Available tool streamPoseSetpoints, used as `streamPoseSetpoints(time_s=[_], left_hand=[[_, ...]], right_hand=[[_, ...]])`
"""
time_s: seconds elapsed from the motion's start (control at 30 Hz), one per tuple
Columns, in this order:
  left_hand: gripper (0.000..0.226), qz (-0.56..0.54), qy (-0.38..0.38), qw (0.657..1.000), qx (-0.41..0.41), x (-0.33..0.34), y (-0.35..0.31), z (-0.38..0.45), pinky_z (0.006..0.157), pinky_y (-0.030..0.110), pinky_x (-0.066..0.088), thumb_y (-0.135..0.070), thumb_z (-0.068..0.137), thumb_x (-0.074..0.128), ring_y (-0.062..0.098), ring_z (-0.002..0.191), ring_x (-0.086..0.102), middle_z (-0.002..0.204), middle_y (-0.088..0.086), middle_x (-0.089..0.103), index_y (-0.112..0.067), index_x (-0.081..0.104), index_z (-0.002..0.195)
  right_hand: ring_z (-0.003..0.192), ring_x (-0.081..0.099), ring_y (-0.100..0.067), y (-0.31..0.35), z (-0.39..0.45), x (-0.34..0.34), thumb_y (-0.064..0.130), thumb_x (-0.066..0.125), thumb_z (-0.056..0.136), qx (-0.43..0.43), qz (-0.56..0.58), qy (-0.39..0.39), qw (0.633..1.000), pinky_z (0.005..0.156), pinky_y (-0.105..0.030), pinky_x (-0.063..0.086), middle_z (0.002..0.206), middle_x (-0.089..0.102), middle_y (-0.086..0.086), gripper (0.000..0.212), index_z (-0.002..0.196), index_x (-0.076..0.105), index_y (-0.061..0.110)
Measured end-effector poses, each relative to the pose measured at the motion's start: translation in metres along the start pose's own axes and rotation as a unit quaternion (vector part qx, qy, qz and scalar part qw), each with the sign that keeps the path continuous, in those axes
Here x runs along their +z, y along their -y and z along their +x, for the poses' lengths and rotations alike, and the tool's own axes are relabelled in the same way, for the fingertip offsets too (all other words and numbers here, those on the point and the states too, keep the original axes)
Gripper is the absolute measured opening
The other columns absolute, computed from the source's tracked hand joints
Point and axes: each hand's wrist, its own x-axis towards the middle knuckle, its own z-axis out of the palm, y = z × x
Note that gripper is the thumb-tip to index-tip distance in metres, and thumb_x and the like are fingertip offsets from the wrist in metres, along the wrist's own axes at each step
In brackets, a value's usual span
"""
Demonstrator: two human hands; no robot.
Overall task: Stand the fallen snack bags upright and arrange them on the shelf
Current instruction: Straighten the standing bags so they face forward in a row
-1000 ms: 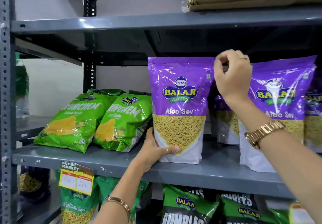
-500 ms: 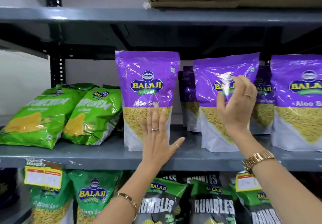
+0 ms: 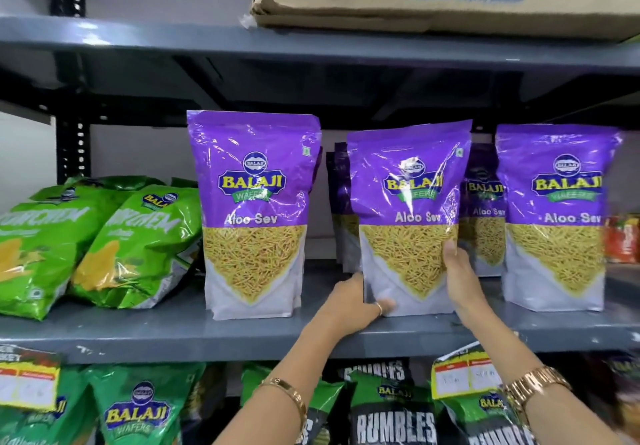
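Both hands clamp the middle purple bag (image 3: 408, 209) low down, left hand (image 3: 349, 302) and right hand (image 3: 460, 278) on either side. It's upright on the shelf (image 3: 173, 334), between two others.

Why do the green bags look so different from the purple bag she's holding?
The middle purple bag stands upright; the green bags lean back, tilted. The purple one is tall and flat with a clear window showing yellow sev; the green ones look puffy. Both hands, left hand and right hand, grip the purple bag; nobody touches the green ones. All carry the Balaji logo.
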Motion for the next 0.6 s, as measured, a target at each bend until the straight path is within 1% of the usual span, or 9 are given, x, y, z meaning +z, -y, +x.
streamPoseSetpoints(time_s=[0.07, 0.2, 0.27, 0.33, 0.4, 0.5, 0.53, 0.57, 0.6], left_hand=[[0.047, -0.014, -0.003, 1.000, -0.007, -0.002, 0.003, 0.003, 0.074, 0.031, 0.040, -0.044, 0.081, 0.061, 0.025, 0.096, 0.054, 0.110, 0.012, 0.058, -0.007, 0.047, 0.107], [0.048, -0.020, 0.002, 1.000, -0.015, -0.004, 0.003, 0.004, 0.073, 0.028, 0.036, -0.042, 0.082, 0.061, 0.019, 0.092, 0.047, 0.114, 0.010, 0.056, -0.009, 0.046, 0.112], [0.042, -0.008, 0.007, 1.000, -0.017, -0.003, 0.002, 0.003, 0.068, 0.028, 0.036, -0.043, 0.083, 0.059, 0.019, 0.090, 0.047, 0.107, 0.009, 0.055, -0.009, 0.046, 0.104], [0.036, -0.006, 0.006, 1.000, -0.020, -0.003, 0.001, 0.003, 0.061, 0.026, 0.034, -0.043, 0.084, 0.059, 0.020, 0.086, 0.047, 0.098, 0.006, 0.053, -0.012, 0.043, 0.094], [0.035, -0.014, 0.003, 1.000, -0.022, -0.002, 0.000, 0.003, 0.057, 0.022, 0.033, -0.042, 0.084, 0.058, 0.020, 0.085, 0.048, 0.095, 0.005, 0.053, -0.012, 0.043, 0.091], [0.033, -0.021, 0.001, 0.999, -0.030, 0.000, -0.002, 0.002, 0.055, 0.019, 0.031, -0.042, 0.086, 0.058, 0.019, 0.084, 0.049, 0.092, 0.003, 0.053, -0.013, 0.043, 0.089], [0.034, -0.020, -0.001, 0.999, -0.031, 0.002, -0.003, 0.003, 0.055, 0.020, 0.032, -0.042, 0.085, 0.059, 0.020, 0.086, 0.050, 0.092, 0.003, 0.053, -0.013, 0.043, 0.091], [0.038, -0.022, -0.011, 0.999, -0.028, 0.003, -0.004, 0.002, 0.059, 0.023, 0.035, -0.043, 0.083, 0.061, 0.021, 0.090, 0.052, 0.095, 0.005, 0.054, -0.012, 0.043, 0.096], [0.049, -0.026, -0.033, 0.999, -0.020, 0.004, -0.004, 0.000, 0.068, 0.026, 0.040, -0.043, 0.080, 0.065, 0.024, 0.099, 0.052, 0.105, 0.008, 0.055, -0.011, 0.042, 0.108]], right_hand=[[0.124, 0.044, -0.032, -0.001, 0.000, 0.002, 0.041, 0.029, 0.095, -0.008, 0.014, 0.021, 1.000, 0.107, -0.052, 0.031, 0.133, 0.050, -0.018, 0.049, 0.127, 0.041, 0.005], [0.123, 0.044, -0.027, 0.000, -0.002, 0.004, 0.030, 0.031, 0.097, -0.021, 0.033, 0.026, 0.999, 0.109, -0.046, 0.031, 0.132, 0.049, -0.017, 0.040, 0.125, 0.040, 0.003], [0.119, 0.044, -0.021, -0.001, -0.003, 0.003, 0.029, 0.031, 0.098, -0.019, 0.034, 0.024, 0.999, 0.105, -0.040, 0.031, 0.131, 0.049, -0.016, 0.039, 0.125, 0.040, 0.004], [0.121, 0.043, -0.021, -0.003, -0.004, 0.003, 0.031, 0.030, 0.098, -0.019, 0.025, 0.017, 0.999, 0.102, -0.036, 0.030, 0.132, 0.049, -0.013, 0.039, 0.127, 0.040, 0.008], [0.124, 0.043, -0.026, -0.004, -0.005, 0.002, 0.034, 0.030, 0.098, -0.032, -0.005, 0.010, 0.999, 0.098, -0.034, 0.031, 0.133, 0.050, -0.011, 0.041, 0.130, 0.040, 0.011], [0.119, 0.047, -0.026, 0.000, -0.009, 0.001, 0.034, 0.033, 0.097, -0.056, -0.034, -0.017, 0.998, 0.088, -0.028, 0.030, 0.129, 0.054, -0.010, 0.038, 0.129, 0.044, 0.015], [0.119, 0.048, -0.026, 0.000, -0.010, -0.002, 0.032, 0.035, 0.097, -0.066, -0.035, -0.032, 0.997, 0.088, -0.028, 0.030, 0.128, 0.055, -0.010, 0.037, 0.128, 0.044, 0.014], [0.121, 0.047, -0.026, 0.001, -0.011, -0.005, 0.030, 0.037, 0.097, -0.079, -0.035, -0.054, 0.995, 0.090, -0.028, 0.031, 0.128, 0.054, -0.009, 0.037, 0.129, 0.044, 0.013], [0.123, 0.046, -0.026, 0.002, -0.012, -0.008, 0.027, 0.039, 0.096, -0.096, -0.038, -0.088, 0.991, 0.092, -0.027, 0.031, 0.131, 0.053, -0.010, 0.038, 0.130, 0.043, 0.012]])
